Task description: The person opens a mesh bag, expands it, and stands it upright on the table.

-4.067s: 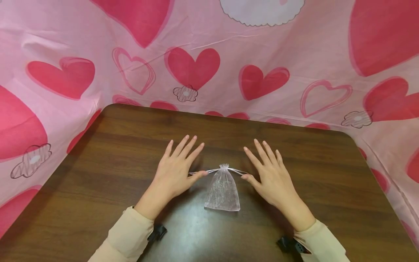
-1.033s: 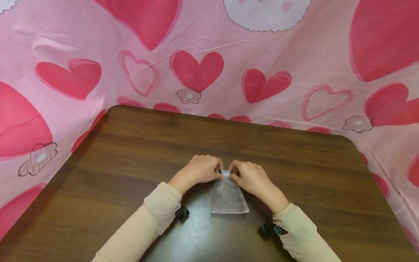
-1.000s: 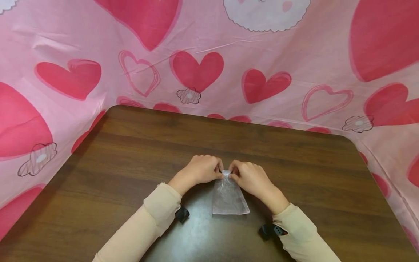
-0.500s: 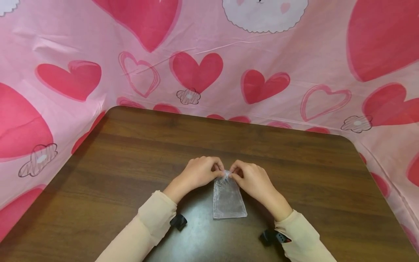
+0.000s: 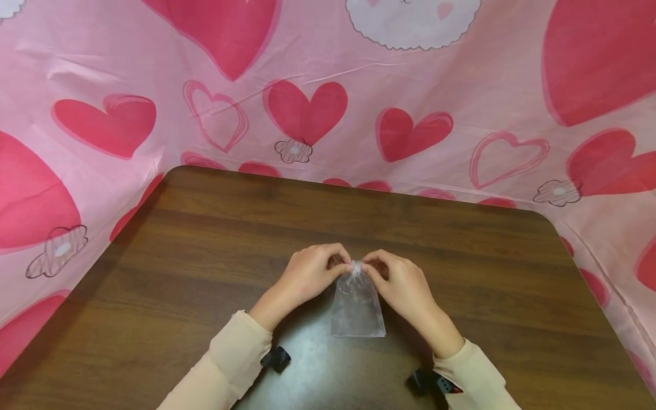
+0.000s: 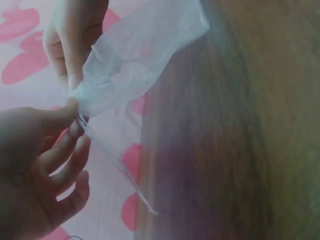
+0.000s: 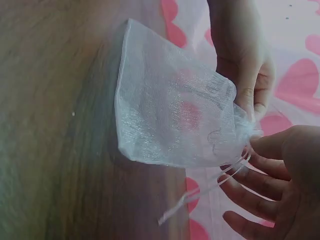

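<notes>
- On the left, pinching the neck of the bag (image 5: 357, 310) with the left hand (image 5: 309, 272): thumb and forefinger together on the fabric, other fingers loosely bent.
- From the left side of the neck, trailing loose past that hand: the left cord (image 6: 142, 195), untied.
- In the middle, between both hands and over the table (image 5: 205, 256): the bag, sheer and white, neck far, hem near; seemingly raised at least in part, with contact at the hem hard to tell.
- At the neck, as judged: gripped from both sides, so much done; gathered fabric not yet spread wide, cords not yet tied; nothing visible inside through the mesh.
- From the right side of the neck, also dangling free: the right cord (image 7: 172, 211).
- On the right, pinching the neck with the right hand (image 5: 405, 282): thumb clamped against the gathered fabric, remaining fingers apart and slightly bent.
- Underneath, left to right: brown wood grain, rounded far corners, a pale glare near the middle.
- Around the left, far and right sides: pink cloth (image 5: 328, 62), creased, printed with red hearts (image 5: 307, 111) and sketched flowers (image 5: 294, 150).
</notes>
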`<action>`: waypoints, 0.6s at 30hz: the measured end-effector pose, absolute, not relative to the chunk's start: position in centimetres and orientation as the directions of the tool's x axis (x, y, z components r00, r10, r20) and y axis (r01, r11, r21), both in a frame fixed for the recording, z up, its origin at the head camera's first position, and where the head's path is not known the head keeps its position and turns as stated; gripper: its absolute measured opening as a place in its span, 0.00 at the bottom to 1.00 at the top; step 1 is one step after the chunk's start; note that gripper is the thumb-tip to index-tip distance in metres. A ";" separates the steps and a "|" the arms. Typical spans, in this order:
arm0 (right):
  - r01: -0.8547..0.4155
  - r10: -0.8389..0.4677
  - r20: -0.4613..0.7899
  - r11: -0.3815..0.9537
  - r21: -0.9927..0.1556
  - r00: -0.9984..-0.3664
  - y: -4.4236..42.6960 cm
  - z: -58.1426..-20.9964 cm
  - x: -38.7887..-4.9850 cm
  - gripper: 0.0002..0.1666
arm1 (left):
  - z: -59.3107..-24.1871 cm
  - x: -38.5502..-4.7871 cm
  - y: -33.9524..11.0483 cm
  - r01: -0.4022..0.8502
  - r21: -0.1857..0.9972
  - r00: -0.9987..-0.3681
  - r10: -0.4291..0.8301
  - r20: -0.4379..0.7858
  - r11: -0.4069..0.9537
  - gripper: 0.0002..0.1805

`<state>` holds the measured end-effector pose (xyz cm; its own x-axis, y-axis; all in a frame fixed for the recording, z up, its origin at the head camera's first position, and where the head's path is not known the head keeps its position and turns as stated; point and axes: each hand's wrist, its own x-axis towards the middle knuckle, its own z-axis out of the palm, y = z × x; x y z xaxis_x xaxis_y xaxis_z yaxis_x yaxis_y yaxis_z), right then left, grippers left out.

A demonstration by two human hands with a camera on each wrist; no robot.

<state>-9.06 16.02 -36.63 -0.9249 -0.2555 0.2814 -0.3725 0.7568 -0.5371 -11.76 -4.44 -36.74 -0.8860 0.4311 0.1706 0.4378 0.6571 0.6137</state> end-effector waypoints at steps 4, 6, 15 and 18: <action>-0.373 -0.248 0.289 0.745 -0.553 -0.925 16.0 -36.4 -8.6 0.03 | -36.7 -11.3 -4.4 0.453 0.629 -0.887 0.391 0.245 0.632 0.04; -0.393 -0.249 0.317 0.726 -0.564 -0.915 16.0 -36.3 -8.4 0.03 | -36.6 -11.1 -4.4 0.458 0.641 -0.887 0.368 0.280 0.616 0.04; -0.474 -0.208 0.465 0.662 -0.581 -0.860 15.8 -35.8 -7.9 0.04 | -35.9 -10.6 -4.2 0.455 0.670 -0.890 0.321 0.325 0.586 0.04; -0.485 -0.204 0.484 0.662 -0.572 -0.851 15.8 -35.7 -7.9 0.05 | -35.6 -10.4 -4.2 0.449 0.664 -0.893 0.312 0.324 0.598 0.04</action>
<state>-7.88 15.82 -35.71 -0.8507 -0.2042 0.4845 -0.4846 0.6619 -0.5719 -10.43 -4.20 -35.63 -0.8933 0.3118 0.3236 0.4492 0.5982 0.6636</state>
